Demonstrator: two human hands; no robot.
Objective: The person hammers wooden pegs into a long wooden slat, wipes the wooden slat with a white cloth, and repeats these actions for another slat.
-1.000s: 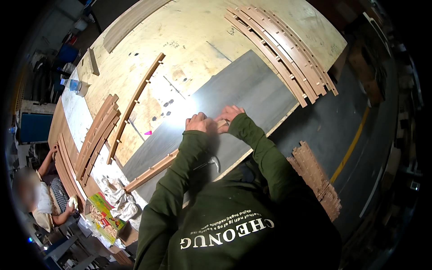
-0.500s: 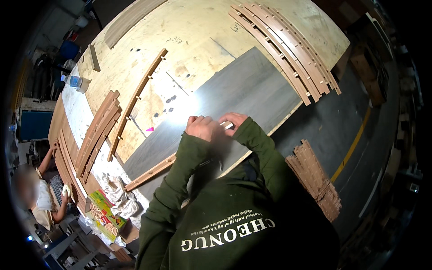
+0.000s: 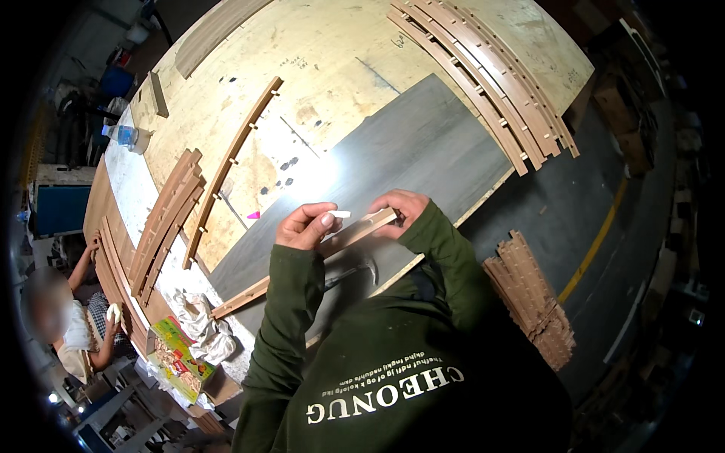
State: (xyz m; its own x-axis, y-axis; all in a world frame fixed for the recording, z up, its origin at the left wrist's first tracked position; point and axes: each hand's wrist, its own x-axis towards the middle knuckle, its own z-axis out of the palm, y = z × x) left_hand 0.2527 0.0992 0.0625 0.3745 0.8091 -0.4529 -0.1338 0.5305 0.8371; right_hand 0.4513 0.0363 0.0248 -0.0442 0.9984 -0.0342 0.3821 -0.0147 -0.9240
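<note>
Nearest the body, a steel-headed hammer (image 3: 371, 269) lies on the grey, wood-grained flat board (image 3: 430, 143), just beyond the dark green sweatshirt (image 3: 377, 370); its handle is in shadow and partly hidden by the left sleeve, so how it lies is hard to judge. Just past it, a long, narrow, light-brown wooden strip (image 3: 362, 231) slants over the board, passing beneath the left forearm and reaching out again on the lower left. The right hand (image 3: 408, 209) has its fingers bent around the upper end of this strip. The left hand (image 3: 303, 226) is above the strip, thumb and forefinger pinching a short, white, rod-shaped peg (image 3: 340, 214), which points toward the right hand but is apart from it.

To the left, a crumpled white cloth (image 3: 208, 326) lies near a green and yellow printed carton (image 3: 181, 361) holding small tan wooden pieces. To the right, below the worktop's edge, is a stack of notched brown wooden strips (image 3: 532, 302).

Farther out on the pale plywood worktop (image 3: 325, 83) are a small bright pink piece (image 3: 254, 215), a single curved brown strip with pegs (image 3: 226, 167), a group of curved brown strips (image 3: 166, 220) and, at the upper right, a larger set of curved pegged strips (image 3: 487, 75). A clear plastic bottle (image 3: 124, 137) is at the far left. Beyond the left edge, a co-worker (image 3: 79, 336) has one hand on brown strips.
</note>
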